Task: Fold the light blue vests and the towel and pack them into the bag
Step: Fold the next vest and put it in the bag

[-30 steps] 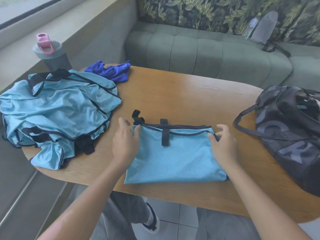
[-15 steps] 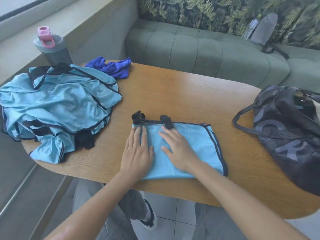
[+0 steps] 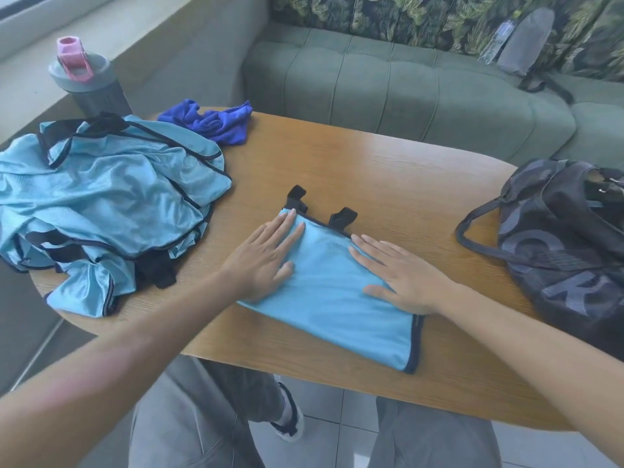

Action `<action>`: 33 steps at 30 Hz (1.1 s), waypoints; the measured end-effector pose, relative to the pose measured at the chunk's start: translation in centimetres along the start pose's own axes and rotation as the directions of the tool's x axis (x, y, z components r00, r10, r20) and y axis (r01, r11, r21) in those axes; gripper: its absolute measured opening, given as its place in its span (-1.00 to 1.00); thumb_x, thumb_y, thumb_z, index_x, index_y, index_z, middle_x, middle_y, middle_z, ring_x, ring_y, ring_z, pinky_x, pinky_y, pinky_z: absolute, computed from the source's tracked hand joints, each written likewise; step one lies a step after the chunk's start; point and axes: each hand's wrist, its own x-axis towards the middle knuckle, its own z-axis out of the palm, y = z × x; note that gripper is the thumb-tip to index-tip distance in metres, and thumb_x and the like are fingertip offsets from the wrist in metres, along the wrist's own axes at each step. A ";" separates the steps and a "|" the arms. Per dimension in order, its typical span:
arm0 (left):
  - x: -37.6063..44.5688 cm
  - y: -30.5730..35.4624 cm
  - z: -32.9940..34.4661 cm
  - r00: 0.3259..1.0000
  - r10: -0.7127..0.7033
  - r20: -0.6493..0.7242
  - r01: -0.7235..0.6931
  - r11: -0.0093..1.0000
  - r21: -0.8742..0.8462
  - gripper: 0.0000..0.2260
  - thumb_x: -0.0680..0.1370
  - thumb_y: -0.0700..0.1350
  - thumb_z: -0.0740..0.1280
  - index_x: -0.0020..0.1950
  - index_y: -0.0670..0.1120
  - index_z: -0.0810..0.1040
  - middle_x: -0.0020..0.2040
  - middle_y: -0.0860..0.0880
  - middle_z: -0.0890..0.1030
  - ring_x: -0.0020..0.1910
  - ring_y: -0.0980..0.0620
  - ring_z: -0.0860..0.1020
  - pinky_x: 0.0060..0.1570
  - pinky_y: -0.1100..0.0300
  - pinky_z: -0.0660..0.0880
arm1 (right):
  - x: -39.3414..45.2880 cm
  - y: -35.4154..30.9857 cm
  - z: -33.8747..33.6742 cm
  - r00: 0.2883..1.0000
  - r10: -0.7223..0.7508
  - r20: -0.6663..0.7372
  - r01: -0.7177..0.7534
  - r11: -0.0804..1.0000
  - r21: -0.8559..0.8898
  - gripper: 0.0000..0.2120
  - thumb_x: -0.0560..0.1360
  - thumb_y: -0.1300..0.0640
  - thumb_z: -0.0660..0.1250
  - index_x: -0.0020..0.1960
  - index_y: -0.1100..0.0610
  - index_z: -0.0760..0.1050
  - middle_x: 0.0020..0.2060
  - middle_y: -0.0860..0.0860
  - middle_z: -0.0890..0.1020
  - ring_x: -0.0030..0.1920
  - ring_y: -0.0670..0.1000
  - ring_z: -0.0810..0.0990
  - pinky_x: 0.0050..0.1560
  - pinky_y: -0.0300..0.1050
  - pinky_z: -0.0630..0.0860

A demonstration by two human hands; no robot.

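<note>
A folded light blue vest (image 3: 337,305) with dark trim and two black tabs lies near the table's front edge. My left hand (image 3: 263,258) presses flat on its left part, fingers straight. On its right part rests my right hand (image 3: 401,275), also flat with spread fingers. A heap of unfolded light blue vests (image 3: 101,204) covers the table's left end. Behind that heap lies a crumpled dark blue towel (image 3: 216,121). At the right end of the table stands the dark patterned bag (image 3: 567,244), its top open.
The wooden table (image 3: 388,177) is oval, with bare wood between the vest and the bag. A grey shaker bottle (image 3: 89,86) with a pink cap stands at the far left. A green sofa (image 3: 405,96) runs behind the table.
The vest was folded in half to the left, then my hands spread apart over it. It now lies turned, its trimmed edge toward the front right.
</note>
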 end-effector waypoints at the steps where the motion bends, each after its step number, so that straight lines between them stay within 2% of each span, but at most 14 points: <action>1: 0.9 -0.8 -0.2 0.999 0.038 0.013 -0.038 0.999 0.019 -0.37 0.65 0.15 -0.13 0.67 0.00 -0.28 0.65 -0.07 -0.32 0.62 0.02 -0.34 0.61 0.03 -0.19 | -0.5 -0.3 0.1 1.000 0.031 0.004 -0.031 0.999 0.035 -0.32 0.68 -0.31 -0.12 0.63 -0.04 -0.33 0.60 -0.13 -0.34 0.58 -0.15 -0.36 0.61 -0.03 -0.15; 6: 5.5 -2.3 -2.4 0.978 0.178 0.109 -0.189 0.977 0.101 -0.32 0.56 0.10 -0.11 0.69 -0.01 -0.07 0.68 -0.04 -0.18 0.65 0.01 -0.20 0.61 0.00 -0.16 | -1.8 -4.6 0.5 0.960 0.279 0.030 -0.280 0.951 0.130 -0.24 0.62 -0.38 -0.19 0.64 0.01 -0.31 0.59 -0.09 -0.38 0.58 -0.13 -0.38 0.61 -0.09 -0.20; 9: 7.8 -0.6 -3.6 0.971 0.209 0.115 -0.224 0.964 0.143 -0.33 0.54 0.10 -0.06 0.67 -0.02 0.08 0.69 -0.02 -0.08 0.66 -0.01 -0.16 0.59 0.03 -0.20 | -2.2 -8.2 -0.1 0.913 0.403 0.060 -0.407 0.900 0.155 -0.16 0.58 -0.45 -0.28 0.66 0.07 -0.24 0.62 0.01 -0.31 0.61 -0.04 -0.29 0.58 -0.11 -0.18; 11: 8.6 1.5 -3.8 0.971 0.218 0.100 -0.231 0.962 0.147 -0.41 0.63 0.08 0.08 0.66 -0.01 0.13 0.69 -0.03 -0.05 0.66 -0.02 -0.17 0.59 0.03 -0.22 | -2.5 -10.4 -0.5 0.879 0.472 0.065 -0.476 0.863 0.168 -0.05 0.51 -0.48 -0.36 0.66 0.13 -0.06 0.64 0.12 -0.12 0.64 0.08 -0.10 0.58 -0.03 -0.01; 13: 8.4 3.5 -3.6 0.972 0.218 0.091 -0.227 0.968 0.108 -0.43 0.67 0.07 0.16 0.66 -0.02 0.14 0.69 -0.05 -0.02 0.66 -0.02 -0.17 0.59 0.03 -0.22 | -2.7 -12.0 -0.5 0.866 0.500 0.000 -0.496 0.859 0.125 -0.02 0.52 -0.47 -0.31 0.57 0.20 0.28 0.57 0.25 0.23 0.52 0.20 0.28 0.47 0.09 0.30; 15: 7.1 5.0 -3.3 0.976 0.211 0.059 -0.212 0.977 0.023 -0.44 0.68 0.07 0.19 0.65 -0.04 0.16 0.68 -0.07 0.02 0.66 -0.04 -0.12 0.61 0.02 -0.17 | -2.8 -12.4 -0.1 0.863 0.486 -0.139 -0.481 0.874 0.069 -0.17 0.59 -0.39 -0.14 0.32 0.22 0.56 0.30 0.24 0.56 0.21 0.22 0.55 0.18 0.11 0.53; 17: 4.5 5.6 -2.9 0.978 0.206 -0.027 -0.208 0.974 -0.086 -0.48 0.68 0.05 0.23 0.62 -0.07 0.25 0.66 -0.09 0.14 0.65 -0.08 0.01 0.61 -0.03 -0.02 | -3.0 -11.6 -0.3 0.853 0.439 -0.282 -0.441 0.895 0.062 -0.40 0.59 -0.26 0.02 0.11 0.20 0.60 0.02 0.14 0.63 0.01 0.19 0.58 0.00 0.08 0.55; 19: 1.1 5.3 -2.6 0.967 0.220 -0.132 -0.234 0.967 -0.104 -0.55 0.66 0.00 0.29 0.53 -0.10 0.39 0.60 -0.10 0.28 0.60 -0.13 0.19 0.56 -0.07 0.16 | -3.2 -10.4 -1.0 0.858 0.299 -0.417 -0.330 0.944 -0.002 -0.58 0.59 -0.11 0.14 0.08 0.22 0.56 -0.04 0.11 0.59 -0.01 0.19 0.57 0.02 0.05 0.56; 21: -2.3 4.5 -1.9 0.949 0.231 -0.213 -0.251 0.965 -0.073 -0.61 0.63 -0.07 0.33 0.45 -0.11 0.47 0.54 -0.10 0.38 0.53 -0.15 0.33 0.47 -0.09 0.32 | -3.0 -9.0 -1.4 0.892 0.045 -0.450 -0.147 0.970 -0.195 -0.63 0.56 0.00 0.29 0.17 0.28 0.56 0.07 0.16 0.61 0.12 0.20 0.59 0.20 0.05 0.55; 23: -5.2 3.6 -1.6 0.940 0.256 -0.227 -0.279 0.957 -0.077 -0.59 0.64 -0.01 0.31 0.47 -0.11 0.46 0.53 -0.10 0.40 0.51 -0.15 0.36 0.41 -0.12 0.40 | -2.3 -7.5 -1.4 0.910 -0.129 -0.394 0.011 0.958 -0.287 -0.52 0.57 -0.06 0.32 0.30 0.29 0.54 0.26 0.20 0.58 0.33 0.21 0.53 0.39 0.06 0.42; 25: -7.3 3.0 -1.5 0.943 0.305 -0.131 -0.319 0.942 -0.100 -0.42 0.64 0.20 0.26 0.58 -0.07 0.33 0.60 -0.08 0.30 0.58 -0.11 0.26 0.49 -0.10 0.32 | -1.6 -6.1 -1.0 0.957 -0.117 -0.265 0.055 0.971 -0.231 -0.37 0.62 -0.23 0.15 0.47 0.21 0.43 0.47 0.18 0.43 0.52 0.20 0.33 0.50 0.08 0.23; 27: -8.6 2.5 -1.7 0.930 0.367 -0.002 -0.366 0.927 -0.088 -0.21 0.59 0.39 0.19 0.68 -0.01 0.09 0.67 -0.06 0.08 0.65 -0.10 0.04 0.59 -0.07 0.13 | -1.4 -4.6 -0.7 0.995 -0.059 -0.078 0.045 0.984 -0.170 -0.26 0.63 -0.38 -0.04 0.63 0.09 0.18 0.62 0.07 0.17 0.63 0.15 0.01 0.56 0.10 0.10; 29: -9.2 2.2 -2.0 0.915 0.387 0.110 -0.383 0.922 -0.058 -0.06 0.49 0.51 0.15 0.69 0.05 -0.09 0.69 -0.05 -0.13 0.66 -0.12 -0.16 0.61 -0.12 -0.01 | -1.9 -3.5 -0.7 0.997 -0.042 0.057 0.050 0.989 -0.142 -0.19 0.59 -0.48 -0.12 0.67 -0.02 -0.09 0.65 -0.02 -0.09 0.62 0.08 -0.27 0.60 0.14 0.04; 33: -9.5 2.2 -2.2 0.896 0.383 0.226 -0.402 0.914 0.043 0.16 0.31 0.62 0.22 0.68 0.07 -0.21 0.66 -0.11 -0.28 0.63 -0.20 -0.30 0.60 -0.20 -0.11 | -3.3 -4.4 -1.1 0.984 -0.071 0.163 0.087 0.992 -0.096 -0.06 0.50 -0.57 -0.02 0.63 -0.10 -0.34 0.60 0.01 -0.38 0.54 0.07 -0.52 0.59 0.10 -0.25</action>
